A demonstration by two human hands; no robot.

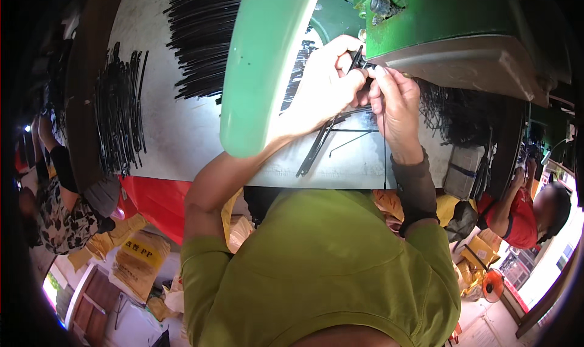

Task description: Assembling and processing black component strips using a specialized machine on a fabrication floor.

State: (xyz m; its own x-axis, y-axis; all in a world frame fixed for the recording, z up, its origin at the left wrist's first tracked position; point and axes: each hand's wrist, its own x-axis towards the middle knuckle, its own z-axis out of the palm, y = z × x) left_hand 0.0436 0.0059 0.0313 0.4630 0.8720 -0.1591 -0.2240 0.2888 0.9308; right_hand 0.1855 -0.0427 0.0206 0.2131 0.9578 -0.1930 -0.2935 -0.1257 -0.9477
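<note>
Between the left hand (325, 76) and the right hand (398, 103), we saw a small dark piece (358, 59) beside a green machine (450, 18).
We saw the left hand curled, thumb and fingers grasping the piece, and the right hand with thumb and fingers pinched together close by, a thin black strip (384, 152) running down from its grasp; we could not tell whether it also gripped the piece. Below the hands, we noted loose black strips (316, 149) on the pale counter (176, 137). To their left we saw a light green curved panel (246, 73), then a thick row of black strips (201, 42) and, farther left, a smaller bundle (121, 112). Right of the hands lay a dark tangled heap (465, 115).
</note>
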